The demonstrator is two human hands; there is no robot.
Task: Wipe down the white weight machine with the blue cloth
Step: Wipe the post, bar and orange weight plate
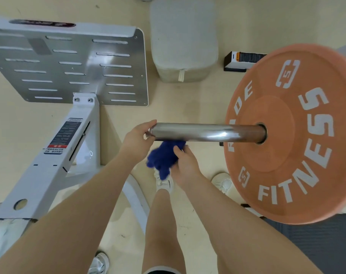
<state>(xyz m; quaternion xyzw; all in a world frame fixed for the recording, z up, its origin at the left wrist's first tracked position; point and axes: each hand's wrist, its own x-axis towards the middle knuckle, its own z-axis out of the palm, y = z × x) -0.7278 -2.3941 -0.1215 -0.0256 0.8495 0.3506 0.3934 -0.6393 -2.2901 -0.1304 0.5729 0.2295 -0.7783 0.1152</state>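
The white weight machine [49,165] fills the left side, its slotted metal footplate [85,68] above the angled white frame. A chrome weight sleeve [203,132] runs across the middle and carries an orange plate [298,135] marked FITNESS. My left hand [138,138] grips the free end of the sleeve, fingers curled over its tip. My right hand [185,165] holds a bunched blue cloth [164,158] just under the sleeve, the cloth's top touching the bar's underside.
A grey cushioned block [184,42] stands on the beige floor beyond the bar, with a small black and orange box [241,61] to its right. My white shoes [165,183] are below the bar. A dark mat [316,244] lies at lower right.
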